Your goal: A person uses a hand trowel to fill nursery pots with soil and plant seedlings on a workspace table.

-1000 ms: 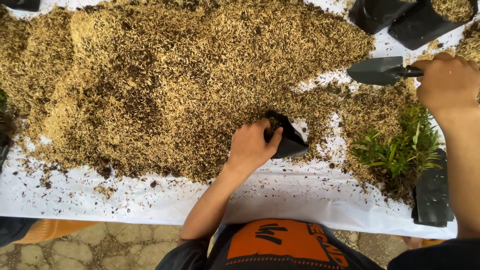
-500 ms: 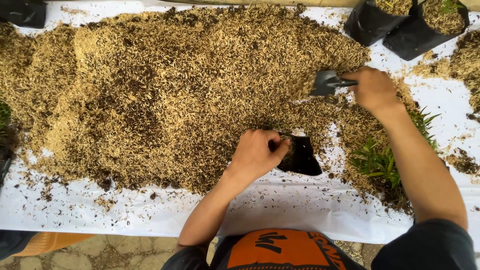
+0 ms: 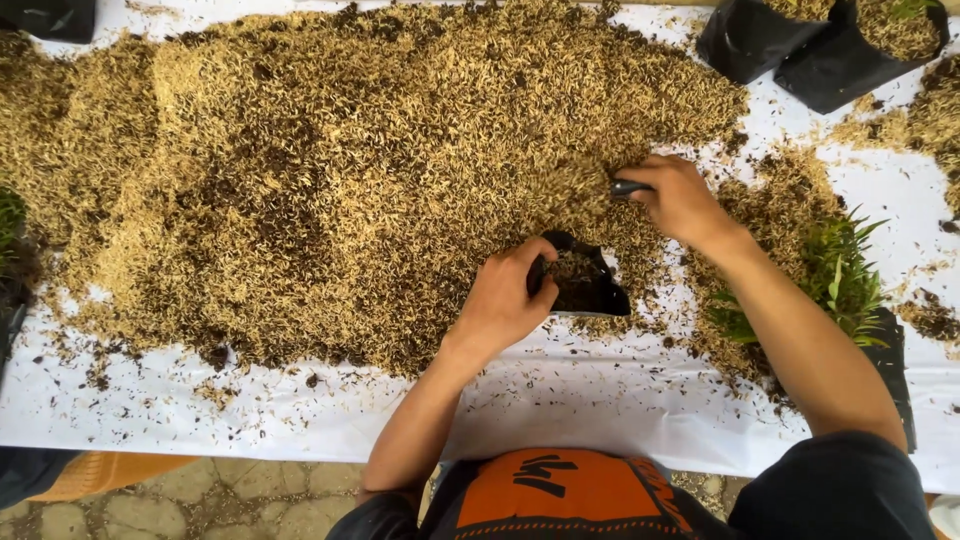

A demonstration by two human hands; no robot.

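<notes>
My left hand [image 3: 508,297] grips the rim of a small black planting bag [image 3: 587,284] that sits on the white sheet [image 3: 560,400] with some husk mix inside. My right hand [image 3: 676,197] holds the dark handle of a hand trowel [image 3: 626,187]; its blade is buried in the big heap of rice husk and dark soil [image 3: 370,170] just above the bag. The two hands are a short way apart.
A small green seedling [image 3: 838,280] in a black bag lies to the right, beside my right forearm. Two filled black bags [image 3: 800,45] stand at the top right. More husk lies at the far right, and paving stones show below the sheet's near edge.
My right hand swung the trowel from the right side leftward and down, pushing its blade into the heap above the bag. My left hand stayed on the bag's rim.
</notes>
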